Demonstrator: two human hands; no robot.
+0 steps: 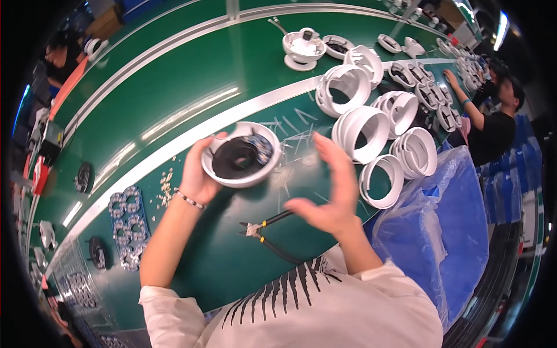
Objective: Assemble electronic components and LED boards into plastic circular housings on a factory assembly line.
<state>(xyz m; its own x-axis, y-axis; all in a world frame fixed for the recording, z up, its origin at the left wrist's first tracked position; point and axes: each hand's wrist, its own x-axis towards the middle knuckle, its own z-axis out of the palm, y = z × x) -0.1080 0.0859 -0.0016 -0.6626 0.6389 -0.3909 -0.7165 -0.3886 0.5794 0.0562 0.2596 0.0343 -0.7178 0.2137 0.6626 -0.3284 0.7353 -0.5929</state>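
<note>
My left hand (200,168) grips a round white plastic housing (248,181) by its left side, the thumb at its upper rim. Inside the housing sit a black round part (232,158) and a blue circuit board (259,146). Off to the right, my right hand (332,194) is slightly blurred and holds nothing, its thumb and fingers spread apart. Below and between the hands, a pair of cutting pliers (254,229) with black and yellow handles lies on the green table (203,249), jaws pointing left.
Stacked white rings (362,134) stand to the right, beside a blue bin lined with clear plastic (429,232). Clipped clear strips (299,139) lie near the housing. At left are small beige pieces (166,188) and a circuit board panel (129,226). A co-worker (493,122) reaches in at far right.
</note>
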